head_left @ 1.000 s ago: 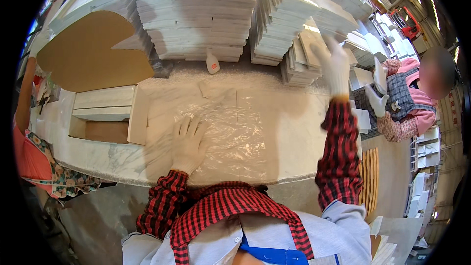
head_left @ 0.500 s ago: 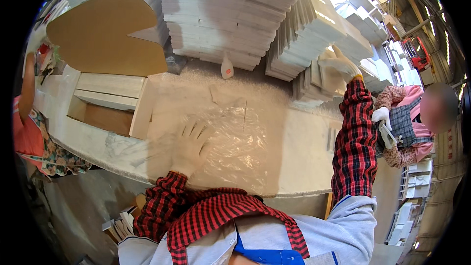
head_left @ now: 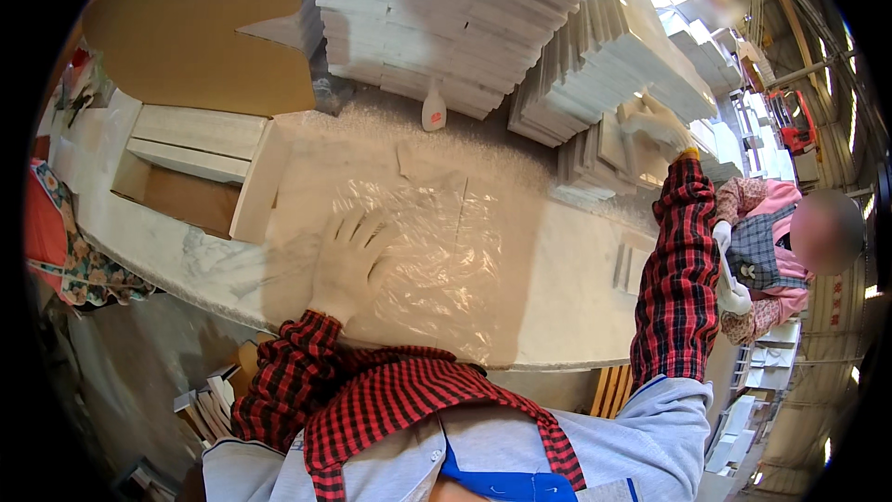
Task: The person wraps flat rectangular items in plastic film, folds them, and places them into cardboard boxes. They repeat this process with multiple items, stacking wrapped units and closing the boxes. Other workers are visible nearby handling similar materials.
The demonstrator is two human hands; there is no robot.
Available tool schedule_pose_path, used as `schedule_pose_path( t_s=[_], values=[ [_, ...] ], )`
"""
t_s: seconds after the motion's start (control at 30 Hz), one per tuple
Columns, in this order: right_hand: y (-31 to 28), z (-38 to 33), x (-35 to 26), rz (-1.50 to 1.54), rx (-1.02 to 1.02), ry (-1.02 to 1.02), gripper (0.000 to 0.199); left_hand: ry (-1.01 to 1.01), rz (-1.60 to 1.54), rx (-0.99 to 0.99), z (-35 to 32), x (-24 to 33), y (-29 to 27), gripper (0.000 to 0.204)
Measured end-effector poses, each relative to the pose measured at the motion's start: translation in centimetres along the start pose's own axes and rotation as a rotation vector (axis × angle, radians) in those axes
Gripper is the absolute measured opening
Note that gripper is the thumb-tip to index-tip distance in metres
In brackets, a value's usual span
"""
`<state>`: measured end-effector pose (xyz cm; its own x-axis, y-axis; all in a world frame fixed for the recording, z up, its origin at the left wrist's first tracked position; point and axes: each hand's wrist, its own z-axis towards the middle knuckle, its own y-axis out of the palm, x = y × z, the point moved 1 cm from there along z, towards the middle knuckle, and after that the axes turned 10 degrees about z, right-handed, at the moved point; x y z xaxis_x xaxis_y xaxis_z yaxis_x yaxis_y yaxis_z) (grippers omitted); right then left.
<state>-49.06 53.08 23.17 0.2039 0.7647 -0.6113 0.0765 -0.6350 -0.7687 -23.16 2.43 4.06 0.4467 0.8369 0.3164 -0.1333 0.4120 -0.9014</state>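
Observation:
My left hand [head_left: 348, 262], in a pale glove, lies flat with fingers spread on a clear plastic sheet [head_left: 437, 251] spread over the white worktable [head_left: 576, 316]. My right hand [head_left: 662, 126], also gloved, reaches far right and grips a white flat piece [head_left: 624, 135] at a low stack of white panels [head_left: 590, 163]. Both sleeves are red-and-black plaid.
Tall stacks of white panels [head_left: 465, 9] line the table's back. A small white glue bottle [head_left: 433, 112] stands before them. An open white box with brown inside [head_left: 190, 181] sits at left, a large brown cardboard sheet [head_left: 195, 28] behind it. Another person [head_left: 762, 251] sits at right.
My right hand has stretched farther right onto the low stack and closed on a white piece. My left hand stays flat on the plastic sheet. The view has tilted.

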Motion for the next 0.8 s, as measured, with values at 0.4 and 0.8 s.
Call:
schedule_pose_path(
  t_s=[0.4, 0.8],
  values=[
    [1.8, 2.0, -1.0, -0.113, 0.074, -0.083, 0.094, -0.05, 0.053, -0.028, -0.4, -0.1, -0.4, 0.046],
    [-0.4, -4.6, 1.6, 0.396, 0.344, -0.025, 0.043, -0.049, 0.053, -0.08, -0.7, -0.1, -0.3, 0.045]
  ],
)
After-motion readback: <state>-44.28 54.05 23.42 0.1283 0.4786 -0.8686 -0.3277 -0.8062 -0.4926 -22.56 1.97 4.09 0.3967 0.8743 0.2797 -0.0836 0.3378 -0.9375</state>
